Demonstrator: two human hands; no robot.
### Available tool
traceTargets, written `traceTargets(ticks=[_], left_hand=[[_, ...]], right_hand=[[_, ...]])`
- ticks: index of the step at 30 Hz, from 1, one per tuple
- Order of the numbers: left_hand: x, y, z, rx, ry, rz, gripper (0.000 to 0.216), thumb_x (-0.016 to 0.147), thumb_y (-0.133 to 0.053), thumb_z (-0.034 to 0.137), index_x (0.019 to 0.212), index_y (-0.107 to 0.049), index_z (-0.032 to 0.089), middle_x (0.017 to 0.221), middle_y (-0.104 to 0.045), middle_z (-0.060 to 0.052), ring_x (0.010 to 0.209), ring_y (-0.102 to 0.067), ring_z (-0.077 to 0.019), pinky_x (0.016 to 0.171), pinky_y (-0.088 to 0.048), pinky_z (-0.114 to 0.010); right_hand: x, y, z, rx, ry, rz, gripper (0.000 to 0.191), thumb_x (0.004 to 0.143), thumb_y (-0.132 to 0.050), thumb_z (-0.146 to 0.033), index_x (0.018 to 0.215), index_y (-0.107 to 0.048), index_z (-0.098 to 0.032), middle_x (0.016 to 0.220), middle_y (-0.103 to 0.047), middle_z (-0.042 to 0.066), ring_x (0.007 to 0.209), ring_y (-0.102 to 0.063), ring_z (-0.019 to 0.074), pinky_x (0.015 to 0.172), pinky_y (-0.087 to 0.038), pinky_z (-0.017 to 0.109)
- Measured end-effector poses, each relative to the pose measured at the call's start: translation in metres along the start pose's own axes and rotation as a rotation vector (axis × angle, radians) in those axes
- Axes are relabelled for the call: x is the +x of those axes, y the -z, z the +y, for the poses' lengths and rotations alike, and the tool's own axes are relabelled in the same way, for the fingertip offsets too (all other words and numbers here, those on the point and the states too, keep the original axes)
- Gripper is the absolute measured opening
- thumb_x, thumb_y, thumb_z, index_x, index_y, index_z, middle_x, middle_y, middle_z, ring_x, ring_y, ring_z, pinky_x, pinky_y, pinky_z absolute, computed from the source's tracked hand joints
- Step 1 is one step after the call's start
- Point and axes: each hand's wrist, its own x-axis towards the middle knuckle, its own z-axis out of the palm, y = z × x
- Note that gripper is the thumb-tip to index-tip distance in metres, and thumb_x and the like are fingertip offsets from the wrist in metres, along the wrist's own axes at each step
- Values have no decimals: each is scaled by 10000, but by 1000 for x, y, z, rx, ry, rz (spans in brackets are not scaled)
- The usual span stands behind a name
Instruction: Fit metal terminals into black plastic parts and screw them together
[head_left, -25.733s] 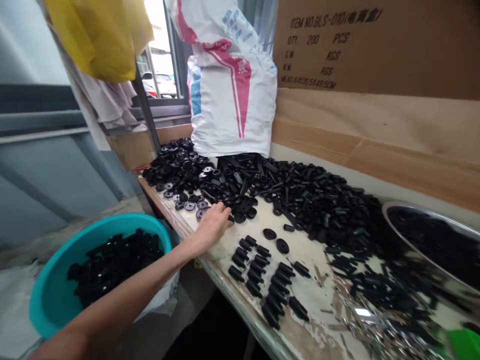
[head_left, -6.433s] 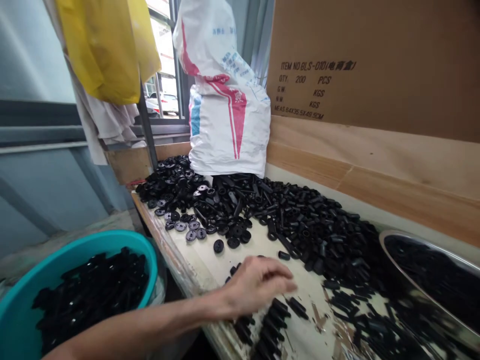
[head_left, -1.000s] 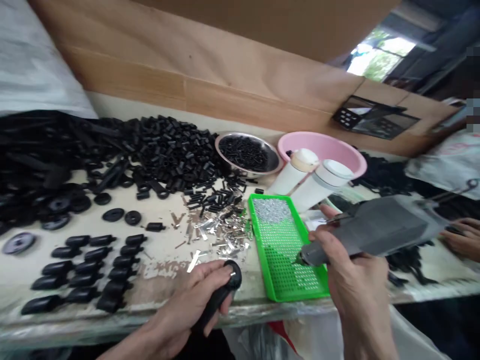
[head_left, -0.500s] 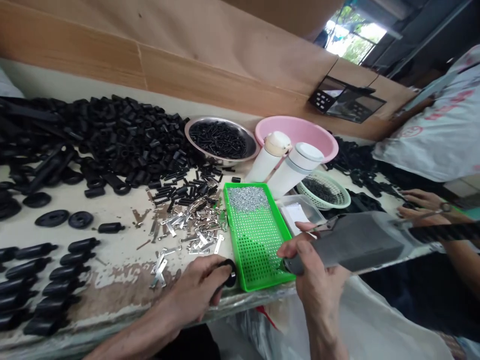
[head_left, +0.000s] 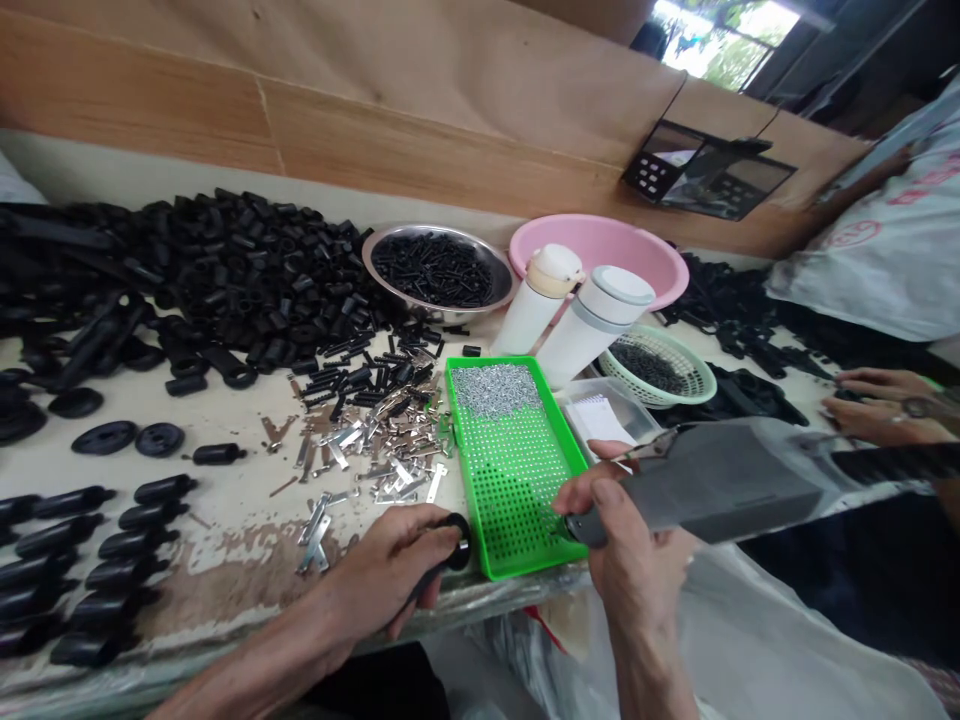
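My left hand (head_left: 386, 565) is closed around a black plastic part with a ring-shaped end (head_left: 460, 543), held at the table's front edge just left of the green tray. Most of that part is hidden by my fingers. My right hand (head_left: 634, 540) grips a grey electric screwdriver (head_left: 727, 480), its tip pointing left over the near right corner of the tray; a black cord runs off to the right. The green perforated tray (head_left: 517, 470) holds a heap of small silver screws (head_left: 495, 390) at its far end.
Flat metal strips (head_left: 401, 475) lie left of the tray, with piled black parts (head_left: 247, 270) behind. A steel bowl (head_left: 379, 285), pink basin (head_left: 660, 265), two white bottles (head_left: 589, 325) and a pale green basket (head_left: 701, 375) stand beyond. Black cylinders (head_left: 124, 570) line the left. A co-worker's hands (head_left: 885, 400) are at right.
The view has shifted slightly. Both hands keep their holds, with almost no movement relative to the tray. At the right, the co-worker's hands appear slightly farther right.
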Motion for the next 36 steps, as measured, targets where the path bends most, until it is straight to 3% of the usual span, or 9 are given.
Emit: traceTargets(ticks=[16,20,28,36], left_hand=[[-3,0,6,-25,4,-26,317,847,-479,475,818,-510,161,556,-532,59,323,-346,-26,341,-213,-154],[-3,1,5,-47,2,-29,309,852,-474,464,851,-529,160,542,-525,61,320,-339,-28,339,-216,-150],[-2,1,3,-85,-17,-19,279,847,-483,433,819,-533,160,520,-511,55,309,-323,-34,323,-227,-155],[1,3,2,-100,-31,-14,276,842,-480,402,872,-575,144,507,-496,50,305,-319,-40,314,-249,-161]], right_hand=[[-1,-4,0,-6,56,-14,278,792,-648,-295,1023,-582,-155,544,-555,-49,477,-571,147,523,-453,308],[3,-7,-12,51,71,-11,265,789,-651,-256,1032,-606,-161,559,-570,-40,494,-568,147,538,-452,310],[2,-48,-48,349,-14,-105,282,768,-672,-370,965,-625,-174,523,-537,-48,459,-529,122,461,-435,261],[-15,-73,-34,339,-51,-230,280,818,-624,-364,1050,-579,-214,577,-551,-52,516,-560,129,506,-439,277]])
